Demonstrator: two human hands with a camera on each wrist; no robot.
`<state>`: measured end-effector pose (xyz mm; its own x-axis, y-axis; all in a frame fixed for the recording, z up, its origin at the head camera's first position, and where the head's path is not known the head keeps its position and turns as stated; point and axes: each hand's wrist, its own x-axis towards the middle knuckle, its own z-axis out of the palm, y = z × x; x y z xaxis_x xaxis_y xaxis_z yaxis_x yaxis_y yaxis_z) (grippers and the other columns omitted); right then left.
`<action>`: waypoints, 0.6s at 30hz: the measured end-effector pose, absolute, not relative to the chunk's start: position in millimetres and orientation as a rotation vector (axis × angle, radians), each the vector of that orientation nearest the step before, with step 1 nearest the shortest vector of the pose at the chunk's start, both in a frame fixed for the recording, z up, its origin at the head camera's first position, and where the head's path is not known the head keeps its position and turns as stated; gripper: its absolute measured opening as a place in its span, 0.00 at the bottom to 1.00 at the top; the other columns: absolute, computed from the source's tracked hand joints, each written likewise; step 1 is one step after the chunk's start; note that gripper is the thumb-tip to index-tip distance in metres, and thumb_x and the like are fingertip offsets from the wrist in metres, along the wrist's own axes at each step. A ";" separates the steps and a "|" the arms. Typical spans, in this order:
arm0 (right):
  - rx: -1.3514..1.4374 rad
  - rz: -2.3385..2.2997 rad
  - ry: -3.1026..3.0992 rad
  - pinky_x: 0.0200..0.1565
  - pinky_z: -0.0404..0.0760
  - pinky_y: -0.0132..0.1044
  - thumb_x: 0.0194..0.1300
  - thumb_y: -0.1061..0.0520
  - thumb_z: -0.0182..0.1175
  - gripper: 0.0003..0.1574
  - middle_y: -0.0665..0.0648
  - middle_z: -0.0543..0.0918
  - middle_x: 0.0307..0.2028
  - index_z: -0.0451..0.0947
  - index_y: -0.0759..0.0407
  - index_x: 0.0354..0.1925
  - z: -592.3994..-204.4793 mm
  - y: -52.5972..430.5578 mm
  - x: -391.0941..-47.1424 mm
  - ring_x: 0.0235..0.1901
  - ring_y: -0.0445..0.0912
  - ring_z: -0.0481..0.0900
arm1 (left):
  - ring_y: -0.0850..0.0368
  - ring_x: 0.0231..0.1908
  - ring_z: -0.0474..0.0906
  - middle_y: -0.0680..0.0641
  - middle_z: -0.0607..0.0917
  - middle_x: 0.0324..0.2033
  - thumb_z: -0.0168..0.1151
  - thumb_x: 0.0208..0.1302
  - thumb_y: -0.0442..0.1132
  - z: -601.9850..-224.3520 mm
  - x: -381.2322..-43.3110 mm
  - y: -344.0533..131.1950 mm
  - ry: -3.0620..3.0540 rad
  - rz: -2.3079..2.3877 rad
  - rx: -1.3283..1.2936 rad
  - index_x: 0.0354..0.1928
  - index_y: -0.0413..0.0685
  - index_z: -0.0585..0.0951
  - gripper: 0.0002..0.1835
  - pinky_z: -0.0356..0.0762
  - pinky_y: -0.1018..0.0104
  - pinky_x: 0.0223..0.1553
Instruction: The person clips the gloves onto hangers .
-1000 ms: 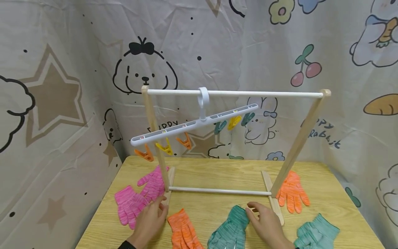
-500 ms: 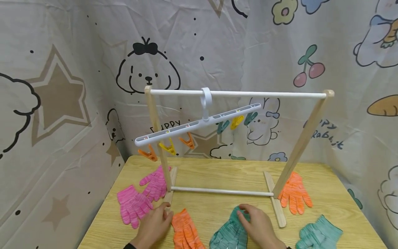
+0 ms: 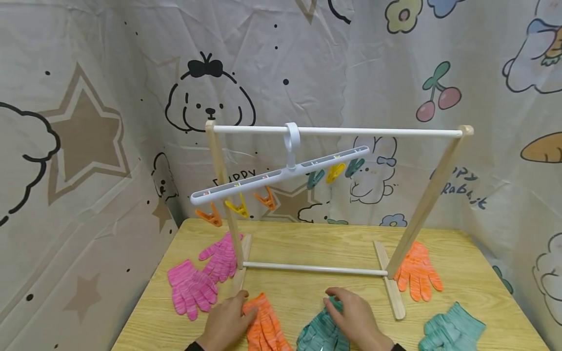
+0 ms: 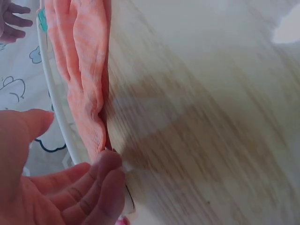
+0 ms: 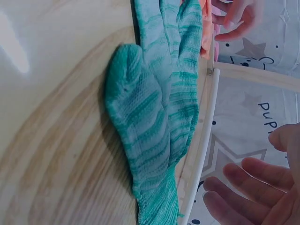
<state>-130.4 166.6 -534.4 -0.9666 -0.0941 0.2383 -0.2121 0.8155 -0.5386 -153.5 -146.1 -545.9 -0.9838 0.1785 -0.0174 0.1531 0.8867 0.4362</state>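
Note:
In the head view my left hand [image 3: 226, 321] is at the cuff of an orange knit glove [image 3: 265, 326] lying on the table. The left wrist view has its loosely bent fingertips right at the cuff end, the thumb standing apart. My right hand [image 3: 357, 319] hovers over the cuff of a green knit glove [image 3: 318, 331], covering part of it. From the right wrist, the green glove [image 5: 150, 117] lies flat with its thumb part folded over, and the relaxed fingers [image 5: 243, 206] are spread beside it, holding nothing.
Behind the hands stands a wooden rack with a white top bar [image 3: 377, 132]. From it hangs a grey hanger [image 3: 281, 174] with several coloured clips. Pink gloves [image 3: 193, 290] lie left; another orange glove [image 3: 418, 273] and green glove [image 3: 452, 329] lie right.
My left hand has moved right, from beside the pink gloves to the orange glove's cuff. My right hand has shifted left over the green glove's cuff. The view has turned slightly left.

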 end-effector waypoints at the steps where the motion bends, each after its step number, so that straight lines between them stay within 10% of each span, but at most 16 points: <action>1: 0.246 0.866 -2.803 0.35 0.82 0.34 0.67 0.51 0.65 0.12 0.51 0.90 0.40 0.86 0.55 0.46 -534.3 166.1 -130.1 0.36 0.44 0.87 | 0.58 0.23 0.79 0.50 0.87 0.28 0.68 0.62 0.55 -546.4 -153.0 -145.5 3.005 0.681 0.275 0.51 0.44 0.82 0.24 0.73 0.58 0.23; 18: 0.270 0.890 -2.813 0.35 0.82 0.33 0.68 0.51 0.64 0.12 0.53 0.90 0.41 0.85 0.55 0.46 -530.0 163.8 -131.7 0.36 0.45 0.88 | 0.58 0.20 0.73 0.52 0.79 0.25 0.73 0.58 0.47 -551.2 -152.1 -143.8 2.948 0.642 0.326 0.42 0.46 0.79 0.18 0.68 0.62 0.20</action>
